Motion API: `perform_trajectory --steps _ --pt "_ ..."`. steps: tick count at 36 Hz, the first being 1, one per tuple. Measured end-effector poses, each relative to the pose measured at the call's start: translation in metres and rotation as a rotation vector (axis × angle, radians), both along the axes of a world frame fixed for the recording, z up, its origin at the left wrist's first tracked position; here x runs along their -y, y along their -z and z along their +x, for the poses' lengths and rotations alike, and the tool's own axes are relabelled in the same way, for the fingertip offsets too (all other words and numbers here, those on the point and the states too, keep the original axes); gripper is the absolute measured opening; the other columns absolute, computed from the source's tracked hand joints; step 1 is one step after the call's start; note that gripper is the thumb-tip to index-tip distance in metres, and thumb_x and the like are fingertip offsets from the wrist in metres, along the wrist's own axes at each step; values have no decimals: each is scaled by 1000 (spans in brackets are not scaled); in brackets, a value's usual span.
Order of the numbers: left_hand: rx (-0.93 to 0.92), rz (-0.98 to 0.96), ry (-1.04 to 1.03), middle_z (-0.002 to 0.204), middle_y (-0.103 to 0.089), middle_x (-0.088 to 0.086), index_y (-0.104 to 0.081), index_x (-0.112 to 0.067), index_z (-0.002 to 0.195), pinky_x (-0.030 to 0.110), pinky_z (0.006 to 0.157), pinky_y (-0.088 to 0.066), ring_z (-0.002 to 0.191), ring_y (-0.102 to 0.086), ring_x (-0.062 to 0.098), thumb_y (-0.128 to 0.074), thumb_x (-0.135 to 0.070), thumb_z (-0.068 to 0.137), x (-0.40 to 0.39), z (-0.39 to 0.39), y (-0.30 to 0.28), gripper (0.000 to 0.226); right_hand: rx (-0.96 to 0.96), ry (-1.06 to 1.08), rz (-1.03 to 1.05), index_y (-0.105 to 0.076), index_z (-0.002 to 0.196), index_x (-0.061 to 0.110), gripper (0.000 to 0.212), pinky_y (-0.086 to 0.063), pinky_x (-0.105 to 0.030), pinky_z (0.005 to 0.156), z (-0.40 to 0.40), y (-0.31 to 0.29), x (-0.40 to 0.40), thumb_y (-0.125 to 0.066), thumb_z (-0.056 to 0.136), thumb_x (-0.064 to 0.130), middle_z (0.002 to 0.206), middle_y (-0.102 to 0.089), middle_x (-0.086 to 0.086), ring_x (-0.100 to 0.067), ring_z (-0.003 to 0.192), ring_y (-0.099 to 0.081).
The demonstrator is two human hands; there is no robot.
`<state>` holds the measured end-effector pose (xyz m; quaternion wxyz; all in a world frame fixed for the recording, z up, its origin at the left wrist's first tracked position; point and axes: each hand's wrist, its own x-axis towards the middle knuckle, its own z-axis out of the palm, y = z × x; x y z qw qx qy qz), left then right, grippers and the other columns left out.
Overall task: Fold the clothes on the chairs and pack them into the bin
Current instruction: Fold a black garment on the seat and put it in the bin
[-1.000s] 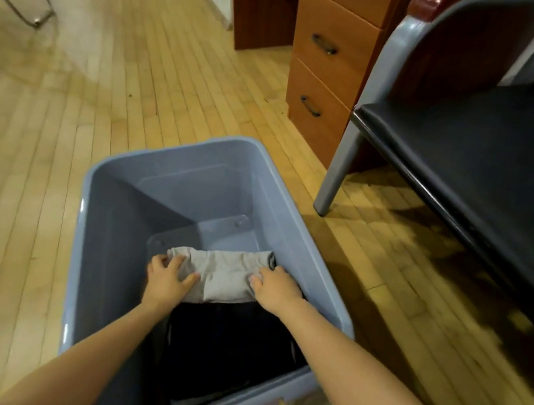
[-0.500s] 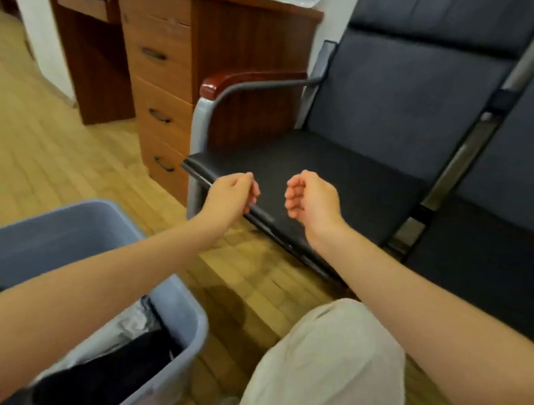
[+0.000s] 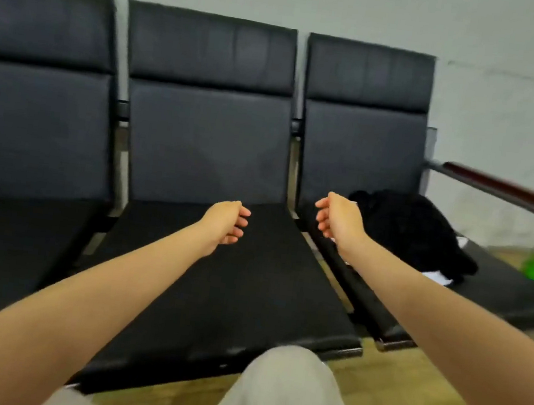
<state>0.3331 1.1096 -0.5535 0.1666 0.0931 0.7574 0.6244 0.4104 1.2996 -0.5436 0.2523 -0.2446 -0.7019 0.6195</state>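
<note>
Cut off and unclear

The left chair (image 3: 31, 139) runs off at nine o'clock; the black clothes (image 3: 413, 230) are partly behind the right hand (image 3: 341, 220), their folds unreadable.

Chairs (image 3: 205, 147): matt black leather-like pads, metal frame. Armrest (image 3: 509, 191): glossy dark wood. Black garment (image 3: 413, 230): fuzzy cloth. Floor (image 3: 404, 387): wood.

One head camera looks forward and down, close behind both hands (image 3: 283, 221), facing the chairs (image 3: 205, 147) beyond them.

three black chairs (image 3: 203, 147), one black garment (image 3: 413, 230), two hands (image 3: 227, 222), one armrest (image 3: 512, 192)
</note>
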Motion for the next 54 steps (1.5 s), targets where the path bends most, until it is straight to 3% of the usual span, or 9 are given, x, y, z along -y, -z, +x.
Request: perform_trajectory --steps 12,15,22,27,33,36,39,44,54 --pt "69 -78 180 81 -54 3 -57 -10 97 25 62 -44 65 -50 14 -48 -18 98 -184 -15 58 12 329 361 684 -40 65 23 31 -26 -31 51 30 22 -206 -40 96 26 59 -42 3 -19 55 -40" --pt "-43 -103 193 87 -57 7 -55 -15 82 35 70 -49 70 -51 18 -45 -20 97 -214 -31 88 18 420 361 741 -62 109 18 27 -44 -34 70 11 19 -239 -42 98 31 98 -64 -6 -30 90 -60" --pt "-458 -447 290 118 -53 2 -47 -27 135 29 75 -42 102 -57 20 -48 -43 97 -250 -36 128 41 485 381 467 -10 155 12 79 -29 -49 111 -28 41 -279 -45 96 51 153 -29 -20 -40 140 -28" --pt "-510 -480 268 122 -50 -1 -53 -34 130 28 72 -40 101 -58 19 -45 -48 96 -261 -38 138 37 451 283 479 -52 134 10 66 -44 -48 102 -38 63 -298 -44 91 59 131 -59 -13 -36 118 -55" --pt "-469 -442 275 113 -51 -2 -59 -34 121 28 72 -38 86 -51 13 -39 -39 99 -259 -39 133 29 290 271 444 -67 99 17 43 -49 -37 83 -20 54 -285 -54 89 57 91 -67 0 -24 91 -62" --pt "-420 -384 311 104 -49 -4 -60 -34 111 27 74 -35 89 -50 13 -38 -33 99 -256 -40 129 25 200 237 333 -65 92 23 32 -44 -26 64 -2 37 -273 -55 91 54 83 -64 9 -14 80 -61" --pt "-327 -250 340 100 -55 1 -61 -25 97 27 76 -37 94 -52 16 -40 -27 99 -252 -40 118 21 54 201 162 -61 106 21 28 -51 -28 75 11 6 -260 -51 97 46 96 -64 7 -9 87 -60" --pt "-87 33 244 95 -57 0 -57 -17 112 27 73 -45 84 -53 14 -40 -34 102 -236 -32 83 26 -266 124 -221 -57 121 13 31 -49 -36 99 11 -63 -224 -53 99 34 111 -65 -1 -18 103 -63" --pt "5 559 171 127 -56 7 -50 -16 137 35 92 -45 112 -53 20 -26 -55 101 -132 -58 -64 59 -591 -165 -357 -60 122 6 37 -54 -32 77 -38 -197 -80 -59 96 32 112 -66 -9 -22 99 -63"
